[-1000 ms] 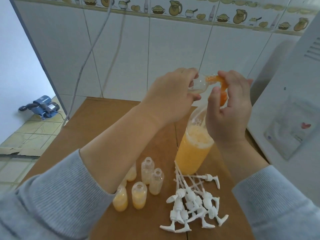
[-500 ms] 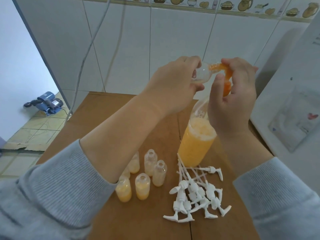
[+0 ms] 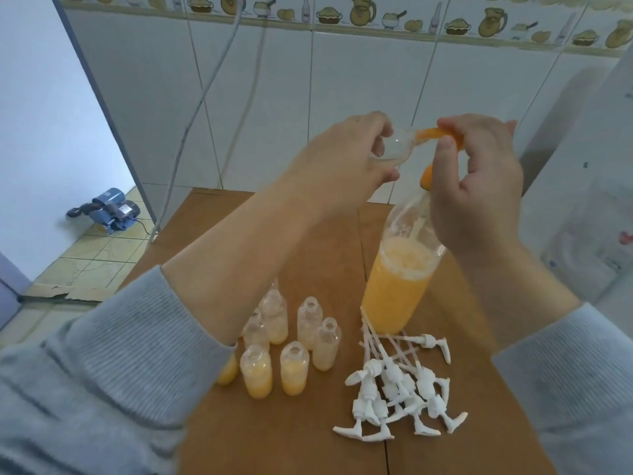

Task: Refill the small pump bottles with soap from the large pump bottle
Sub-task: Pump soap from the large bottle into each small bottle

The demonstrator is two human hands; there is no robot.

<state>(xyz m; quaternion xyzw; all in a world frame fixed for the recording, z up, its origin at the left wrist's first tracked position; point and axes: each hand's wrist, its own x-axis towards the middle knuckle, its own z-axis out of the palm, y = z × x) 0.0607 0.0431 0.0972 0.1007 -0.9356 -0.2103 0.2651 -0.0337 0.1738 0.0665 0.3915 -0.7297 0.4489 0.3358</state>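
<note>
Brown wooden table [image 3: 308, 440], large soap bottle [image 3: 394, 296], cluster of small open bottles [image 3: 294, 365], pile of white pump heads [image 3: 400, 392]

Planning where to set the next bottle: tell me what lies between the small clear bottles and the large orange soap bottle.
Head view: bare brown table separates the small clear bottles from the large soap bottle.

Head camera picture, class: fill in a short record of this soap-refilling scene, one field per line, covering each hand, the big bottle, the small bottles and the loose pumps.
Left hand: holds a small clear plastic bottle tilted on its side, mouth at the orange spout
Right hand: grips the orange pump head
Large clear bottle of orange soap: upright on the brown wooden table, partly full
Small open bottles on the table: upright, capless, filled to differing levels
White plastic pumps: loose pile beside the large bottle
</note>
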